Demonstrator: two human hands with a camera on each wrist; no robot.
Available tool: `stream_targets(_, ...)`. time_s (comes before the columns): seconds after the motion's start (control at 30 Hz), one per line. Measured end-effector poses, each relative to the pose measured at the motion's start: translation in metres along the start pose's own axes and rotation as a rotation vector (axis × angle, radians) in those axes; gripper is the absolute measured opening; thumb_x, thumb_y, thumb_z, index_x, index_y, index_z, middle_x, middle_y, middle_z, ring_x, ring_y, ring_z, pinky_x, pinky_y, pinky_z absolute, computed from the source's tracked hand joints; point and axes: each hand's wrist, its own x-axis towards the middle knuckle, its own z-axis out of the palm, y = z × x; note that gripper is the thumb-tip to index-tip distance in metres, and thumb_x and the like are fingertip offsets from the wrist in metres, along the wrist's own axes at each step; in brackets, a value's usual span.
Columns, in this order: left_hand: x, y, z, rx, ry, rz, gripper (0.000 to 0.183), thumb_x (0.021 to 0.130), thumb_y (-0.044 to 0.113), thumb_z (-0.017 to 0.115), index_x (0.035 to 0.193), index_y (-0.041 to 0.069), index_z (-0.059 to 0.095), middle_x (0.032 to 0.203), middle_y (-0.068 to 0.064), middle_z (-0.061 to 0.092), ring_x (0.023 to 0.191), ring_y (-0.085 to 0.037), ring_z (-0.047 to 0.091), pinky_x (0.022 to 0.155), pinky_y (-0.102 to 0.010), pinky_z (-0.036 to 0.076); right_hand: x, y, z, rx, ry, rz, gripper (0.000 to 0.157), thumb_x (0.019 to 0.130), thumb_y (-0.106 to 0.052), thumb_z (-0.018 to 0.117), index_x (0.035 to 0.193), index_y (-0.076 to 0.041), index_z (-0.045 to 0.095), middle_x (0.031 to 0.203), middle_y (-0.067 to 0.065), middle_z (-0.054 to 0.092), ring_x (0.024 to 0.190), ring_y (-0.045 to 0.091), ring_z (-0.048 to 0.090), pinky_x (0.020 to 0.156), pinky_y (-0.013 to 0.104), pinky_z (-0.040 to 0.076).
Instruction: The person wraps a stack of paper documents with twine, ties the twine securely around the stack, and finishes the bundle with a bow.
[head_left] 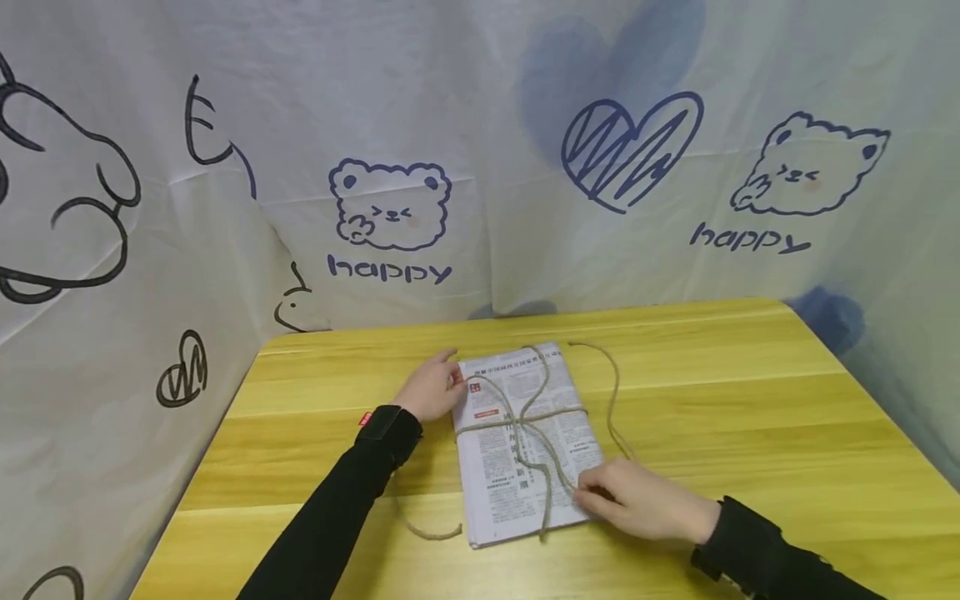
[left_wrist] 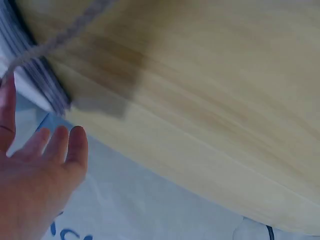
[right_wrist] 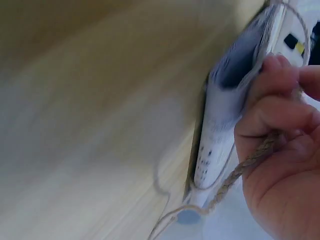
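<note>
A folded stack of newspaper lies on the table, with brown twine wrapped lengthwise and crosswise over it and crossing near the middle. At the stack's upper left corner, my left hand pinches one strand of the twine; its other fingers are spread loosely. My right hand is at the lower right edge, fingers curled round another strand. From the crossing, a strand runs out to each hand. The stack's side shows folded layers in the right wrist view.
The stack rests on a yellow wood-grain table. Loose twine trails on the table right of the stack, and another tail emerges beneath the left forearm. A white cloth with drawn bears and hearts hangs behind and at the sides.
</note>
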Motion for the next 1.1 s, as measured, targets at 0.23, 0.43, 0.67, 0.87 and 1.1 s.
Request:
stream_targets(0.23, 0.003, -0.004, 0.008, 0.063, 0.005, -0.033, 0.017, 0.091, 0.018, 0.058, 0.077, 0.008, 0.055, 0.096, -0.013, 0.060, 0.083, -0.027, 0.057, 0.069, -0.037, 0.043, -0.001, 0.004, 0.000, -0.023, -0.009, 0.057, 0.028, 0.099, -0.020, 0.050, 0.071, -0.021, 0.050, 0.059, -0.014, 0.032, 0.053, -0.001, 0.034, 0.052, 0.017, 0.031)
stream_targets(0.43, -0.037, -0.006, -0.010, 0.089, -0.062, 0.037, 0.018, 0.089, 0.015, 0.058, 0.071, 0.012, 0.055, 0.067, 0.000, 0.048, 0.059, -0.015, 0.044, 0.055, -0.030, 0.038, -0.008, 0.036, -0.021, -0.266, 0.206, 0.201, 0.019, 0.094, -0.013, 0.056, 0.076, -0.017, 0.058, 0.068, -0.009, 0.043, 0.061, 0.006, 0.041, 0.055, 0.025, 0.038)
stream_targets(0.67, -0.076, -0.012, -0.024, -0.292, -0.394, 0.050, 0.019, 0.100, 0.015, 0.047, 0.090, 0.005, 0.059, 0.067, -0.006, 0.061, 0.058, -0.016, 0.055, 0.053, -0.029, 0.042, -0.019, 0.058, -0.040, -0.097, 0.253, 0.347, 0.023, 0.099, -0.011, 0.049, 0.078, -0.012, 0.058, 0.063, -0.003, 0.045, 0.052, 0.008, 0.039, 0.049, 0.024, 0.034)
stream_targets(0.87, -0.067, -0.017, -0.014, -0.248, -0.087, -0.021, 0.012, 0.100, 0.016, 0.049, 0.097, 0.007, 0.057, 0.080, -0.006, 0.058, 0.066, -0.017, 0.054, 0.059, -0.032, 0.044, -0.023, 0.054, -0.034, -0.137, 0.210, 0.220, 0.017, 0.099, -0.013, 0.050, 0.086, -0.016, 0.062, 0.069, -0.007, 0.049, 0.057, 0.005, 0.041, 0.053, 0.023, 0.036)
stream_targets(1.1, -0.046, -0.007, 0.001, -0.043, 0.017, 0.163, 0.011, 0.093, 0.020, 0.060, 0.083, 0.016, 0.060, 0.131, -0.011, 0.053, 0.120, -0.030, 0.050, 0.100, -0.043, 0.040, -0.024, 0.059, -0.034, -0.221, 0.268, 0.148, 0.013, 0.092, -0.006, 0.059, 0.096, -0.010, 0.070, 0.085, -0.005, 0.055, 0.070, 0.006, 0.046, 0.061, 0.025, 0.043)
